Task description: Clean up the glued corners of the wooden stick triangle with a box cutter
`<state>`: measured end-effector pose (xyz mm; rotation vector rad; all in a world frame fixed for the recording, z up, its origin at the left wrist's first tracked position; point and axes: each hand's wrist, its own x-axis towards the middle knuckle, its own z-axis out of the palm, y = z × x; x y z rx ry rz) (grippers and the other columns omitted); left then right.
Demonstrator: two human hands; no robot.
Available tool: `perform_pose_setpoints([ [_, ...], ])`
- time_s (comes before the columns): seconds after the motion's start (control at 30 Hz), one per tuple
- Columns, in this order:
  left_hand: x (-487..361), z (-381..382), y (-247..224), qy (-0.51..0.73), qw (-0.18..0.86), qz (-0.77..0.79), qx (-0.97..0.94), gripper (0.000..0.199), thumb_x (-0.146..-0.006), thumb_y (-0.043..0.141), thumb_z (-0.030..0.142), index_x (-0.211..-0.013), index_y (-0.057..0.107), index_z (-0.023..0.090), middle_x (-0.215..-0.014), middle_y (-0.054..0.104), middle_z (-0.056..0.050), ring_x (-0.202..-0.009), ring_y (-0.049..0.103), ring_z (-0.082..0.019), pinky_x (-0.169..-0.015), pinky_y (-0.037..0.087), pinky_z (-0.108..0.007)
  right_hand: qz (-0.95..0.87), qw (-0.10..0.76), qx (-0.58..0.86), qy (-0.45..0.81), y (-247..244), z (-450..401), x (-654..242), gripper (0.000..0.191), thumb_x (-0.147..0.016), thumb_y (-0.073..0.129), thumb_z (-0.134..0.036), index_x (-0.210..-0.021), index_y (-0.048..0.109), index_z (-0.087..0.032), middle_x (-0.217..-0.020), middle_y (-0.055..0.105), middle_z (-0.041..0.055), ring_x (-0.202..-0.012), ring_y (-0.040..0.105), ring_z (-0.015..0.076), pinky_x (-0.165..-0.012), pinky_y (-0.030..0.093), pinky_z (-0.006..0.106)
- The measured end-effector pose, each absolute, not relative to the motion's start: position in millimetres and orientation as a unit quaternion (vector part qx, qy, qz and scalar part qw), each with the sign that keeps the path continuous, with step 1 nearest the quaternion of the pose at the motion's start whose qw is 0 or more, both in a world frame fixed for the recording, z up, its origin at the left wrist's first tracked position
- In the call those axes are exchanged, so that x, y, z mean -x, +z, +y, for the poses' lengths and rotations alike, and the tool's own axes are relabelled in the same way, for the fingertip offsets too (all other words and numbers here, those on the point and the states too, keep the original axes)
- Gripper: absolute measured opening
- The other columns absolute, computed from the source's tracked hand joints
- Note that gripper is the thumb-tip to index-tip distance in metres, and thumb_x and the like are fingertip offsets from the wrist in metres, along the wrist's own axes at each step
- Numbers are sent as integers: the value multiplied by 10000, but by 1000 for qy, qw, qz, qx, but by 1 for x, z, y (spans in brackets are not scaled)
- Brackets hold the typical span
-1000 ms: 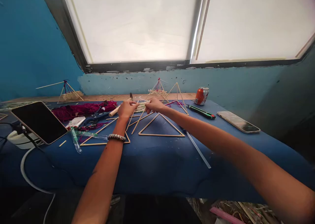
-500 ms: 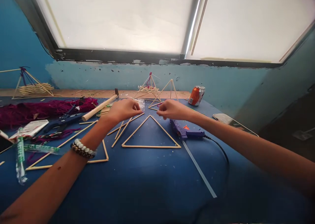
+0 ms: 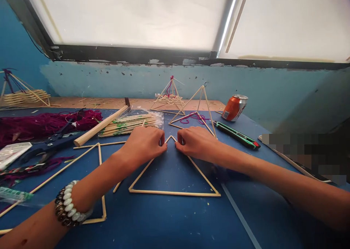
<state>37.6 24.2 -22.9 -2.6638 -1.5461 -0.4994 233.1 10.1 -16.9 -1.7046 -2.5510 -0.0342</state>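
The left hand (image 3: 142,146), fingers curled, closed on the left slope of a wooden stick triangle (image 3: 175,193) lying on the blue surface (image 3: 169,223); the right hand (image 3: 195,144) closed on its right slope near the apex. Earlier both hands had hovered apart, above the triangle.

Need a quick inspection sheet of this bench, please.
Surface: blue-covered table, flecked with debris.
Work in hand: flat triangle of thin wooden sticks.
Hands: left hand and right hand both touch its apex; grip unclear. Beaded bracelet on left wrist.
Clutter: second stick triangle, bundled sticks in plastic, wooden-handled hammer, green utility knife, dark red yarn, orange can.
Cables: nothing seen.
Surroundings: stick pyramid, chipped blue wall, bright window.
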Motion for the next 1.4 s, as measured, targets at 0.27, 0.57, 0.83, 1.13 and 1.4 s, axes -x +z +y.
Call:
perform_pose_setpoints([
  [0.27,-39,26,-32,-191,-9,-526,829,143,-687,748,352,-583,701,265,-593,630,-68,-630,615,-274,-597,314,-325,-825,34,564,-30,-26,17,-233,195,-841,621,-342,-791,753,-209,-727,717,83,-639,616,190,-558,226,308],
  [0.57,-37,27,-35,-223,-26,-514,828,148,-684,767,379,-607,709,267,-565,602,-61,-717,643,-305,-623,359,-330,-825,50,561,-30,-29,17,-235,207,-830,611,-343,-723,723,-206,-645,665,47,-564,521,152,-557,199,318],
  [0.83,-45,9,-11,-102,-2,-560,822,234,-804,637,433,-817,782,250,-758,735,-47,-778,679,-241,-711,433,-302,-829,37,558,-25,-19,9,-235,229,-865,570,-334,-789,725,-183,-699,669,55,-622,540,153,-574,220,305],
  [1.13,-43,13,-13,-97,-5,-546,832,277,-822,624,497,-792,770,264,-725,722,-51,-834,680,-269,-726,437,-316,-830,19,558,-13,-11,8,-233,235,-889,563,-317,-929,734,-160,-780,684,75,-725,560,176,-623,276,295],
  [1.4,-39,13,-10,-126,3,-524,843,275,-838,628,473,-786,770,244,-683,707,-38,-829,682,-237,-719,463,-296,-833,43,552,-7,-11,7,-235,234,-879,595,-348,-882,758,-181,-763,707,75,-717,603,189,-615,319,281],
])
